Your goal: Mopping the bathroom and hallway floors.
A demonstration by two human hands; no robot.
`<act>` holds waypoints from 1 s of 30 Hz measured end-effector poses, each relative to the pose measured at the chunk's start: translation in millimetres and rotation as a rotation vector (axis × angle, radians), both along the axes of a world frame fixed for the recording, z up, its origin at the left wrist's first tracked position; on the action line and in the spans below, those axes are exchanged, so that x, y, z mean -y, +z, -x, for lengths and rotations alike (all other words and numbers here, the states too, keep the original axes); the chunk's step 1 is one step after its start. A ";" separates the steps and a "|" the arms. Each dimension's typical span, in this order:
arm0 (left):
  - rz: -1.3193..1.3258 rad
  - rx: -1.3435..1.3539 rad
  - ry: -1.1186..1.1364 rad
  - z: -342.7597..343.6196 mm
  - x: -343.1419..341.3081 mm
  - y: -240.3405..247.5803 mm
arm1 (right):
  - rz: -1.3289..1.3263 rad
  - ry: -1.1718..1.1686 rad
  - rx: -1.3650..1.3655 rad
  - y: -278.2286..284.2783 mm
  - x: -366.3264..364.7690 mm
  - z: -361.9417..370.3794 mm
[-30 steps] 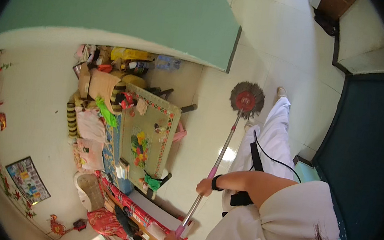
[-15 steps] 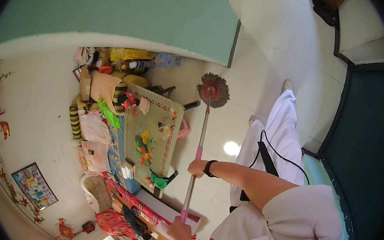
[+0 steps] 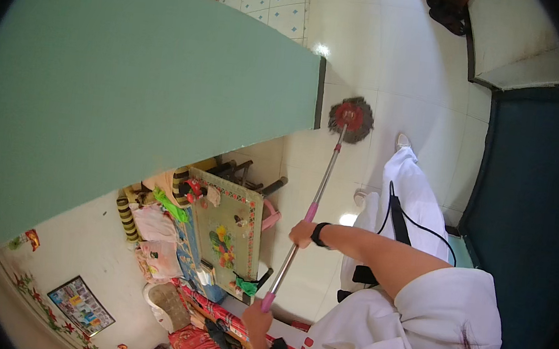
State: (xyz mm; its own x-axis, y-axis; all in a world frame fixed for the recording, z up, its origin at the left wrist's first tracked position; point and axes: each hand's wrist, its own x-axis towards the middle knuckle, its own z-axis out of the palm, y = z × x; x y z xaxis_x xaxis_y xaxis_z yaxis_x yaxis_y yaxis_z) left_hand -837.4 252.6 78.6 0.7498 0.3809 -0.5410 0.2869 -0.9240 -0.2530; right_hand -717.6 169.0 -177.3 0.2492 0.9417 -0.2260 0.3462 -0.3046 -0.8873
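I hold a mop with a pink-and-silver handle (image 3: 314, 201). My right hand (image 3: 301, 232), with a black band on its wrist, grips the handle about midway. My left hand (image 3: 255, 317), also wearing a black wrist strap, grips the pink end of the handle. The round red and dark mop head (image 3: 351, 119) rests on the shiny white tiled floor (image 3: 398, 65), just beside the end of a green wall (image 3: 132, 93). My white-clothed legs (image 3: 409, 194) stand to the right of the handle.
A small table with a floral cloth (image 3: 227, 227) stands left of the handle, with clothes, bags and striped cushions (image 3: 153, 229) heaped against the wall. A dark blue surface (image 3: 526, 198) lies to the right. A black cord (image 3: 416, 221) hangs by my legs.
The mop head has slid away from me across the floor toward the end of the green wall. Both hands kept their grip on the handle, and the view has tilted.
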 end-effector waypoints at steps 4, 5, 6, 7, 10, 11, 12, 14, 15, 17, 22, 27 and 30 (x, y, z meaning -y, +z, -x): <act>0.047 -0.007 0.007 -17.0 46.7 -57.8 | 0.085 -0.081 0.067 -36.1 77.5 -42.3; 0.058 -0.020 -0.001 -32.4 65.1 -71.9 | 0.091 -0.142 0.092 -48.9 97.3 -54.2; 0.083 -0.014 -0.035 -48.4 82.8 -86.3 | 0.115 -0.213 0.122 -64.2 118.9 -67.5; 0.109 -0.008 -0.070 -66.4 101.3 -100.3 | 0.141 -0.286 0.152 -79.3 140.2 -82.4; 0.228 0.042 -0.128 -128.7 158.9 -133.1 | 0.341 -0.483 0.360 -93.8 205.5 -133.0; 0.291 0.073 -0.177 -146.2 182.0 -145.3 | 0.416 -0.565 0.461 -101.8 232.0 -144.2; 0.311 0.119 -0.203 -156.1 195.3 -147.7 | 0.478 -0.634 0.473 -101.6 239.2 -156.8; 0.344 0.163 -0.237 -167.2 218.8 -157.0 | 0.474 -0.635 0.572 -90.6 269.3 -168.0; 0.375 0.148 -0.272 -170.0 235.2 -159.4 | 0.495 -0.646 0.572 -95.0 288.3 -162.3; 0.415 0.135 -0.319 -163.8 246.7 -163.8 | 0.519 -0.658 0.587 -100.1 315.5 -148.6; 0.443 0.037 -0.349 -112.8 206.1 -157.3 | 0.543 -0.632 0.475 -103.1 291.6 -84.4; 0.359 -0.114 -0.323 -35.0 117.5 -139.0 | 0.498 -0.426 0.255 -98.8 215.0 4.7; 0.317 -0.169 -0.344 5.3 67.6 -110.1 | 0.375 -0.256 0.168 -87.8 168.2 52.6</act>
